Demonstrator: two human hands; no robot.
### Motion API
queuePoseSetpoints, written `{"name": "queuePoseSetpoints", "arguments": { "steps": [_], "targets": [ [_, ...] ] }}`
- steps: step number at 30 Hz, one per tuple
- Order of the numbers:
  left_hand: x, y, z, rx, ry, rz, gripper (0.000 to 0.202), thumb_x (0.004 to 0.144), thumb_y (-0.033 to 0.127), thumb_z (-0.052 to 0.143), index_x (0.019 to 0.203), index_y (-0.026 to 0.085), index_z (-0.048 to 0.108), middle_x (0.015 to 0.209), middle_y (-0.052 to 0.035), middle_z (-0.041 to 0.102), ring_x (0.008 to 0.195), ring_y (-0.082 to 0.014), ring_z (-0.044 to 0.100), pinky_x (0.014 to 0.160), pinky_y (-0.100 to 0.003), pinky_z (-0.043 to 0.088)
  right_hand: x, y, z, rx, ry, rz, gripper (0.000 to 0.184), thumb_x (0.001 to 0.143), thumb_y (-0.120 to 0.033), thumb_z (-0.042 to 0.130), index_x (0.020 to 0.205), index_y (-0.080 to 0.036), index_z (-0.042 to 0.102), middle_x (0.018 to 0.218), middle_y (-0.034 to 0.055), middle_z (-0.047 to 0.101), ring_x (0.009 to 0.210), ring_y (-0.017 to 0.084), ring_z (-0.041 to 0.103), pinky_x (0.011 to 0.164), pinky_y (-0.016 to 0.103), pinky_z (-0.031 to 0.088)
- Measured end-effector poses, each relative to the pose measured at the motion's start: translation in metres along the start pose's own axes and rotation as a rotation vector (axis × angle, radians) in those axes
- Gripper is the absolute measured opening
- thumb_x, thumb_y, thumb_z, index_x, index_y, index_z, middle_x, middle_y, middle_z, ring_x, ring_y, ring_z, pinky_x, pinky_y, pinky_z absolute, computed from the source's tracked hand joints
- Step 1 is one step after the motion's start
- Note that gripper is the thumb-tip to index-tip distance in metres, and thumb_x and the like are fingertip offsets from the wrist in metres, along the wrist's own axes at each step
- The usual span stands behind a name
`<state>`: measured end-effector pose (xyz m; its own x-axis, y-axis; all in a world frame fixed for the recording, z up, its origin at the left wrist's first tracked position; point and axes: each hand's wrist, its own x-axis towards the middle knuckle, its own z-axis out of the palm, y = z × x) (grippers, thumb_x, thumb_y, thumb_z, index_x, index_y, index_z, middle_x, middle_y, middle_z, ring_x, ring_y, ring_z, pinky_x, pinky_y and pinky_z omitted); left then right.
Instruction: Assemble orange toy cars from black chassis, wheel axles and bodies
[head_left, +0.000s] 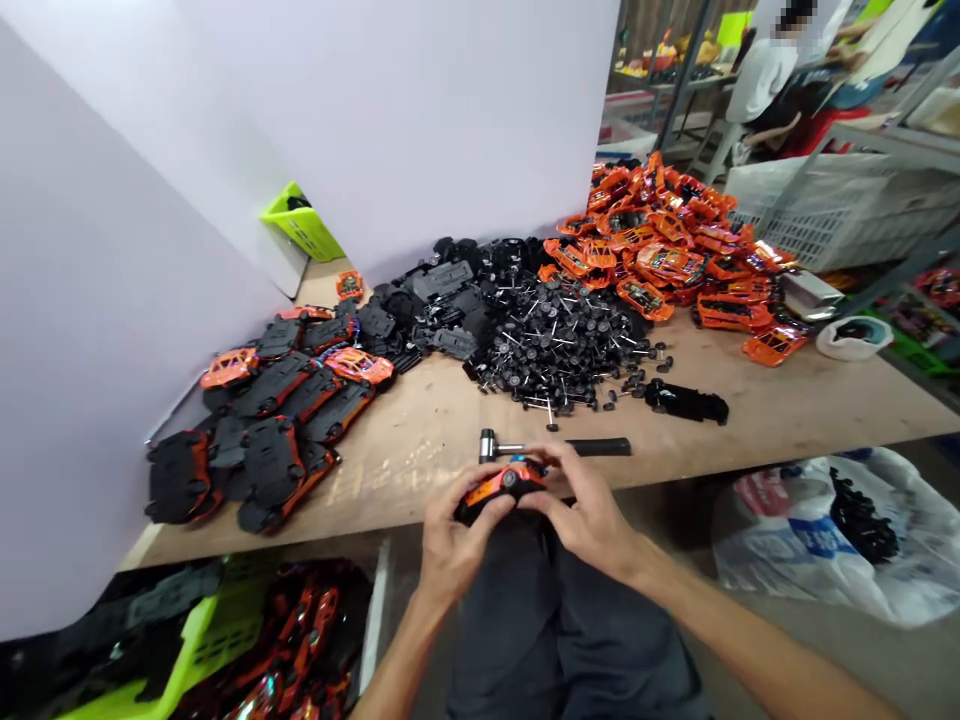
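Observation:
My left hand and my right hand are both closed around a small orange toy car held just off the front edge of the wooden table. The car lies on its side with a black wheel showing. A small hammer with a black handle lies on the table just beyond my hands.
A heap of black wheel axles, black chassis parts and orange car bodies cover the back of the table. Assembled cars lie upside down at left. A green crate with cars sits below. Plastic bags lie at right. A person sits far back.

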<state>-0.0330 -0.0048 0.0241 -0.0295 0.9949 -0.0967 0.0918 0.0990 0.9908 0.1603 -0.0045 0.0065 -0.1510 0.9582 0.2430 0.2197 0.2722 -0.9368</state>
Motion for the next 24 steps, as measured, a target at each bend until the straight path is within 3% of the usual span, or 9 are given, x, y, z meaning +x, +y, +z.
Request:
{"name": "queuePoseSetpoints", "arguments": {
  "steps": [3,6,10,15,17,18,20,22,24],
  "targets": [
    [-0.002,0.008,0.006,-0.145,-0.006,-0.125,0.026,0.080,0.038,0.085,0.099,0.020,0.081,0.097,-0.0072,0.078,0.090,-0.0248,0.073,0.080,-0.029,0.059,0.017,-0.015,-0.002,0.104,-0.007,0.121,0.060,0.094,-0.035,0.073,0.147,-0.027,0.045,0.109,0.0047,0.070,0.104,0.021,0.071,0.096,0.038,0.060],
    [0.003,0.015,0.010,-0.475,-0.021,-0.443,0.031,0.091,0.042,0.074,0.098,0.013,0.076,0.077,-0.0077,0.073,0.055,-0.0136,0.064,0.046,-0.020,0.051,0.039,-0.021,-0.009,0.199,-0.067,0.184,0.057,0.100,-0.048,0.062,0.149,-0.024,0.045,0.094,0.0026,0.073,0.088,0.019,0.075,0.084,0.035,0.063],
    [0.010,0.020,0.005,-0.961,-0.016,-0.758,0.020,0.100,0.024,0.058,0.104,0.007,0.069,0.081,-0.0094,0.070,0.050,-0.0054,0.058,0.044,-0.011,0.051,0.053,-0.014,-0.027,0.108,0.015,0.149,0.053,0.101,-0.057,0.058,0.141,-0.022,0.055,0.097,0.0070,0.078,0.082,0.020,0.076,0.083,0.037,0.064],
    [0.008,0.013,-0.009,-1.156,-0.054,-0.755,0.023,0.103,0.026,0.053,0.107,0.006,0.066,0.082,-0.0087,0.067,0.050,-0.0033,0.054,0.041,-0.007,0.046,0.038,0.009,-0.051,-0.172,0.094,0.107,0.046,0.099,-0.058,0.061,0.126,-0.022,0.068,0.103,0.0100,0.079,0.091,0.025,0.077,0.086,0.041,0.064],
    [0.013,0.008,-0.019,-1.029,0.001,-0.674,0.022,0.100,0.030,0.060,0.106,0.009,0.066,0.080,-0.0068,0.067,0.048,-0.0036,0.051,0.037,-0.008,0.039,0.027,0.021,-0.057,-0.339,0.094,0.037,0.039,0.098,-0.057,0.061,0.118,-0.026,0.074,0.112,0.0098,0.079,0.099,0.029,0.076,0.089,0.043,0.063],
    [0.019,0.007,-0.028,-0.896,0.087,-0.597,0.024,0.099,0.034,0.062,0.104,0.011,0.067,0.078,-0.0057,0.066,0.047,-0.0047,0.051,0.036,-0.010,0.036,0.021,0.028,-0.059,-0.401,0.088,-0.017,0.036,0.098,-0.057,0.061,0.114,-0.029,0.076,0.115,0.0092,0.078,0.102,0.030,0.076,0.090,0.044,0.063],
    [0.039,0.010,-0.055,-0.455,0.394,-0.362,0.029,0.098,0.042,0.059,0.097,0.013,0.066,0.074,-0.0043,0.066,0.049,-0.0092,0.056,0.038,-0.015,0.039,0.013,0.042,-0.060,-0.464,0.091,-0.126,0.031,0.097,-0.056,0.061,0.108,-0.032,0.078,0.114,0.0080,0.078,0.102,0.031,0.076,0.086,0.044,0.065],
    [0.066,0.025,-0.094,0.069,0.758,-0.092,0.032,0.099,0.045,0.053,0.093,0.015,0.064,0.075,-0.0055,0.067,0.061,-0.0165,0.065,0.052,-0.025,0.052,0.009,0.052,-0.059,-0.475,0.124,-0.177,0.030,0.096,-0.056,0.061,0.103,-0.033,0.079,0.109,0.0079,0.078,0.096,0.030,0.077,0.070,0.038,0.067],
    [0.093,0.045,-0.138,0.247,0.935,0.013,0.028,0.096,0.042,0.057,0.104,0.016,0.062,0.099,-0.0119,0.072,0.095,-0.0258,0.071,0.081,-0.037,0.059,0.006,0.053,-0.057,-0.479,0.153,-0.163,0.029,0.096,-0.056,0.062,0.103,-0.033,0.079,0.111,0.0088,0.075,0.096,0.030,0.076,0.052,0.031,0.063]
  ]
}}
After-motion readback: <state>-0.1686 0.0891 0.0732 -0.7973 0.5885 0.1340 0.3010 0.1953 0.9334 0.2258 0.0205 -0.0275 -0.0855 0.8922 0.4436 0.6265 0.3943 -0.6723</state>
